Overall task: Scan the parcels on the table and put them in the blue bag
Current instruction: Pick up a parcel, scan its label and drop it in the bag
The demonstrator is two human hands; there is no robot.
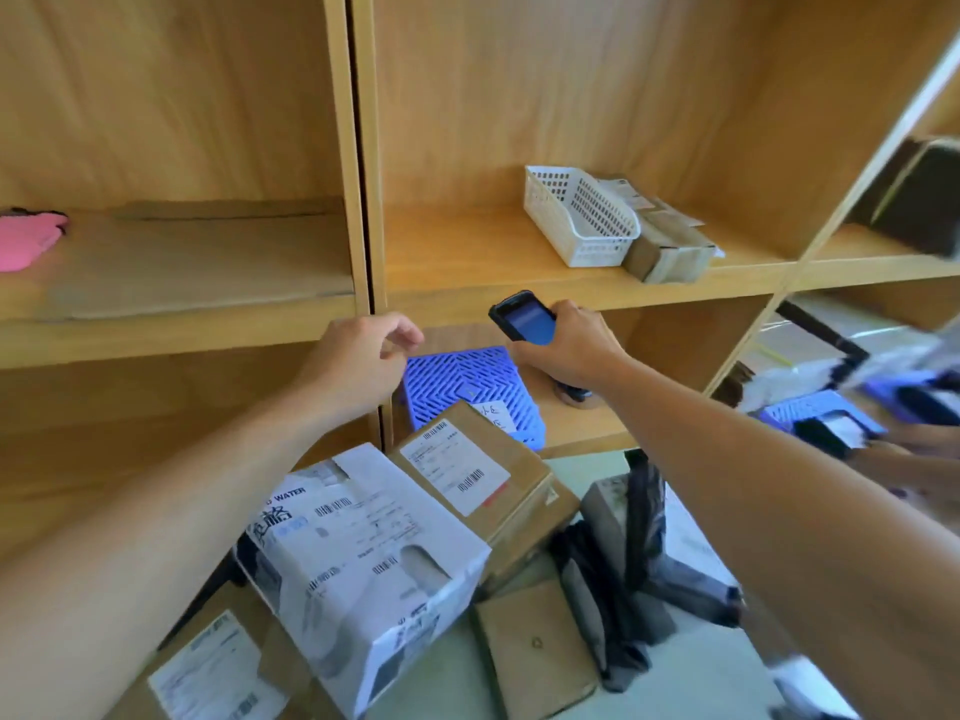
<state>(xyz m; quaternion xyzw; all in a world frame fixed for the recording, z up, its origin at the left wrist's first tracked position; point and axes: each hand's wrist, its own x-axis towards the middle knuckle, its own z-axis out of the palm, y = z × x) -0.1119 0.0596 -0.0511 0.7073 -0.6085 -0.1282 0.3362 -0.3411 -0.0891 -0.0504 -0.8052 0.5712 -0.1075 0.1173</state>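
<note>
Our right hand (pixel 569 350) grips the scanner (pixel 523 318); our left hand (pixel 358 358) hangs loose, holding nothing. Just below it on the counter (pixel 701 672), the white parcel (pixel 363 558) looks stiff, likely heavy; we'd take it by opposite side edges.

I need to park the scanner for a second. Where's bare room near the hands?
Best: the middle shelf board just above the scanner, bare from the upright to the white basket. The cardboard sheet left of the upright is also free, right of the pink item. The table is crowded with parcels and black bags.
</note>
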